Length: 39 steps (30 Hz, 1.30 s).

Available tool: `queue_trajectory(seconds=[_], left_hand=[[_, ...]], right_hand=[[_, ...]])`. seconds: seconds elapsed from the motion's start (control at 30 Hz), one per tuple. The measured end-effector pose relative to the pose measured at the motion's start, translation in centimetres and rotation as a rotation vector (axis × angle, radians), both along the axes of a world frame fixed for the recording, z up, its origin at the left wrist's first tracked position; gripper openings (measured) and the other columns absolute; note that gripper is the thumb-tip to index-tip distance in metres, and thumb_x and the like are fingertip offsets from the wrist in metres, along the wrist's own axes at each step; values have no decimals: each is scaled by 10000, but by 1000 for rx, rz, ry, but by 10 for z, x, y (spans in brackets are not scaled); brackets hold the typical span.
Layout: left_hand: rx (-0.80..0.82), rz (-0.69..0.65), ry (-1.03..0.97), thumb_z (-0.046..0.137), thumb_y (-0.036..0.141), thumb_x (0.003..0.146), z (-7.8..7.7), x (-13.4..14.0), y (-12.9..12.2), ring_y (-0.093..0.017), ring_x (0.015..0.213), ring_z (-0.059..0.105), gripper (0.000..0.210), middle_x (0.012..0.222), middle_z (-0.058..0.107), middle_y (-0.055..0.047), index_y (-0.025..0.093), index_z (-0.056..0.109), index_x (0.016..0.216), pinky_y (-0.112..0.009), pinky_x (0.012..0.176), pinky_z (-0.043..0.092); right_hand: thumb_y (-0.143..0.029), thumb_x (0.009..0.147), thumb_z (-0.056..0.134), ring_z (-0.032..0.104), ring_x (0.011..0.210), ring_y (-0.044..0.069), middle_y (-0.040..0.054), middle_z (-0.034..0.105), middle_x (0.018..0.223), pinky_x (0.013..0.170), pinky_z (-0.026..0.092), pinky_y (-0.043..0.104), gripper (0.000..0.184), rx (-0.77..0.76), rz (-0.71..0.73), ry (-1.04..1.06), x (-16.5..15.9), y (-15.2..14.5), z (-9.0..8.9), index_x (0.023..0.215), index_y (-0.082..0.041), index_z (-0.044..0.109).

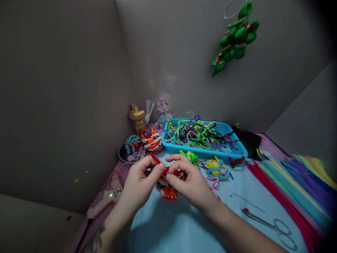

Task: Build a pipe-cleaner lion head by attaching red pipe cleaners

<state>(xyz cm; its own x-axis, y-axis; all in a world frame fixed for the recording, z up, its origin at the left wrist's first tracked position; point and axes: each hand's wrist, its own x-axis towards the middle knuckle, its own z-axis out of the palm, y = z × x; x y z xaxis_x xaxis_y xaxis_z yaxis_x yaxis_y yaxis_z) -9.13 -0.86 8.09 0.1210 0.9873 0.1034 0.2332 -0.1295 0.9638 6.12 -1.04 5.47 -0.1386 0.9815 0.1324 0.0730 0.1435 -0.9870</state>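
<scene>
Between both hands, over the pale blue mat (155, 228), is a small pipe-cleaner figure (168, 192) in orange, cream, dark blue and red. My left hand (142, 181) is closed, its thumb and forefinger pinching a red pipe cleaner (154, 158) whose end sticks up to the left. My right hand (189, 181) pinches the red upper part of the figure from the other side. The fingers hide much of the figure's top. Just beyond my right hand lie a green pipe-cleaner figure (193, 158) and a blue and yellow pipe-cleaner flower (216, 170).
A blue tray (205, 153) of tangled pipe-cleaner scraps stands behind. Scissors (273, 225), a thin metal rod (249, 202) and bundled coloured pipe cleaners (297, 189) lie right. A pink glue gun (105, 203), finished pieces (152, 141) and a lidded cup (137, 119) are left.
</scene>
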Motion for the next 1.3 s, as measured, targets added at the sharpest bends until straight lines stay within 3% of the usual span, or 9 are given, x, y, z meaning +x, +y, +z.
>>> queue_trajectory(seconds=[0.13,0.47,0.6,0.8,1.13,1.3], left_hand=[[8,16,21,591,328,812,-4,0,-2,-112,588,490,232,622,537,26,168,527,656,-216,562,410],[-34,-22,-2,597,373,808,-7,2,2,-102,585,450,275,617,510,34,162,522,648,-205,550,384],[-26,-15,6,601,363,801,-3,1,1,-98,572,461,269,607,511,37,162,524,640,-201,544,383],[-7,30,1,612,368,797,1,-5,2,-89,556,451,279,593,509,44,160,530,631,-191,526,369],[15,-9,56,592,322,812,2,-1,1,-94,573,476,253,610,530,37,159,540,624,-191,540,386],[5,-27,42,589,320,819,0,-2,2,-94,576,483,244,613,538,39,161,547,638,-192,547,392]], right_hand=[[-163,657,617,585,977,230,78,585,1006,794,445,339,92,103,-87,-34,0,-3,0,571,-188,596],[-147,666,587,577,906,194,67,531,949,630,457,249,119,139,-101,-23,2,-3,-2,565,-188,636],[-156,678,592,561,1015,225,79,538,1000,752,458,295,110,145,-85,-57,3,-1,-3,583,-188,637],[-185,729,568,530,1128,239,99,550,1132,971,370,382,108,162,-1,-8,8,4,-3,797,-195,651],[-128,669,569,471,1208,264,111,506,1187,899,405,356,70,104,23,-85,1,1,0,687,-195,565],[-160,670,591,448,1247,260,114,503,1201,911,406,349,37,34,93,37,3,3,0,669,-194,578]])
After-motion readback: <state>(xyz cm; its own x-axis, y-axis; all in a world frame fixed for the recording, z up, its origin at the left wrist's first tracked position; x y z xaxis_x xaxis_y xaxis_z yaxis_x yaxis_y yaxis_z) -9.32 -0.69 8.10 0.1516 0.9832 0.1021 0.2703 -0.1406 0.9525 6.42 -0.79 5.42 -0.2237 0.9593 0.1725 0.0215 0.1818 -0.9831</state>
